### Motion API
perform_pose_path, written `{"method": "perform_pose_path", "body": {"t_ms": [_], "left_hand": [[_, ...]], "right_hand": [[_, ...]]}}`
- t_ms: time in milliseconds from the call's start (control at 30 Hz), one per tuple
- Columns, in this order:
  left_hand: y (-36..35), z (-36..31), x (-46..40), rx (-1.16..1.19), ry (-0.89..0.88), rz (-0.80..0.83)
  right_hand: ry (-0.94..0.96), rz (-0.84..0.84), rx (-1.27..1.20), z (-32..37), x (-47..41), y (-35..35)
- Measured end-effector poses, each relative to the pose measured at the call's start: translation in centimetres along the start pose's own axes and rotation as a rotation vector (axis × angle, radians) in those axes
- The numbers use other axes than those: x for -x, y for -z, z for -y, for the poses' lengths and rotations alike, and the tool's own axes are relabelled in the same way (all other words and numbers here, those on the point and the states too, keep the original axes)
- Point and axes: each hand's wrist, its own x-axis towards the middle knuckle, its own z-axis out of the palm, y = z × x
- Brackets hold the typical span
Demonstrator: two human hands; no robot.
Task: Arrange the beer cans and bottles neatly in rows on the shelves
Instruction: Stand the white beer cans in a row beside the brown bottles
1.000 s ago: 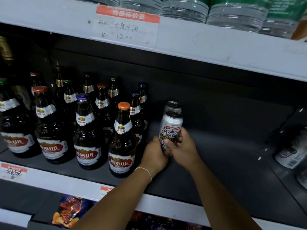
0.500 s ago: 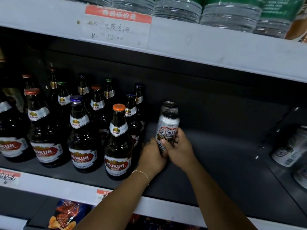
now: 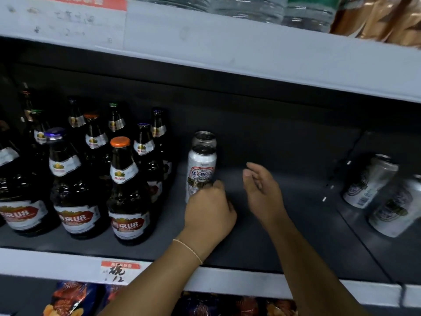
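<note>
Head view: I count two silver beer cans standing one behind the other on the dark shelf [image 3: 284,224], the front can [image 3: 201,169] upright just right of the bottles, the rear can [image 3: 204,138] touching behind it. About eleven brown beer bottles [image 3: 127,192] fill the left side in rows. Two more cans [image 3: 369,181] sit in the neighbouring bay at far right. My left hand [image 3: 208,213] is curled around the front can's lower part, grasping it. My right hand [image 3: 262,190] is off the can, fingers loosely spread, holding nothing. Between front can and the bay divider the shelf floor lies bare up to its white front lip [image 3: 227,281].
</note>
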Motion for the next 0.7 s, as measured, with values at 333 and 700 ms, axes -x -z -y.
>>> {"method": "perform_pose_path", "body": {"t_ms": [333, 700], "left_hand": [[-6.4, -11.0, -2.7, 0.356, -0.297, 0.105], [-12.9, -23.1, -4.2, 0.488, -0.415, 0.365]], "right_hand": [[-0.027, -0.27, 0.052, -2.5, 1.3, 14.2], [-0.08, -0.565, 0.094, -7.2, 2.0, 27.1]]}}
